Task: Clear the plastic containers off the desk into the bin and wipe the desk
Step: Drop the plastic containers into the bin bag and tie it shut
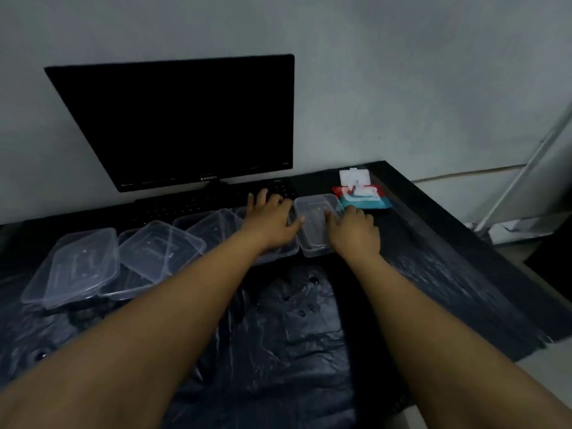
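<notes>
Both hands reached to the far row of clear plastic containers. My right hand lay on the right rim of the rightmost container, fingers curled over its edge as if gripping it. My left hand rested spread and flat on the neighbouring container, its thumb touching the rightmost one's left wall; whether it gripped anything I could not tell. Further left along the counter sat more containers, among them a tilted one leaning on others and a leftmost one near the edge. A black bin bag lay crumpled across the near counter, right below my forearms. A wipes pack, flap open, lay just beyond the right hand, and a keyboard and monitor stood behind the row.

I judged the risks thus: these light, slick tubs could slip from a one-sided grip, or knock neighbours off the counter. My forearms might also drag the bag and its mouth shut.
</notes>
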